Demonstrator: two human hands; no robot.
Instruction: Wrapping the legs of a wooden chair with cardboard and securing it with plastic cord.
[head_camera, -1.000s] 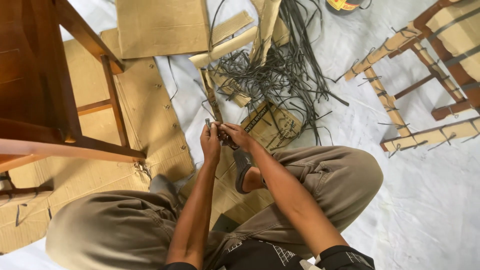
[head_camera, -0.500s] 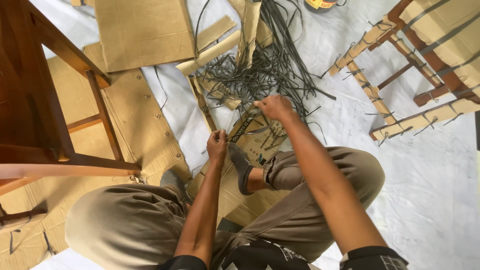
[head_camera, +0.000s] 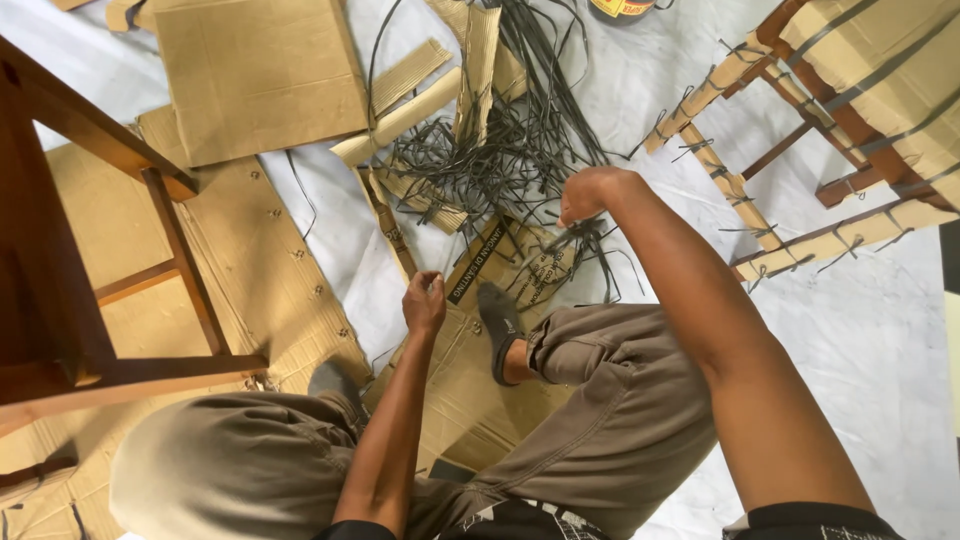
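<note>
since half a second ago the right hand (head_camera: 585, 193) has pulled further out to the right, away from the left hand (head_camera: 424, 301), and now sits at the near edge of the heap of dark straps (head_camera: 510, 150) on the floor. it is closed in a fist, its grip shut on a few of those straps, which trail down from it. the left hand stays low by the knee, fingers pinched shut on something small; what it is cannot be told. both hover over a printed cardboard sheet (head_camera: 500, 270) lying on the white floor sheet (head_camera: 860, 330). a socked foot (head_camera: 500, 320) rests on that cardboard just beside the left hand. a wooden chair (head_camera: 80, 300) stands at the left edge, a cardboard-wrapped chair frame (head_camera: 800, 150) near the far right corner.
</note>
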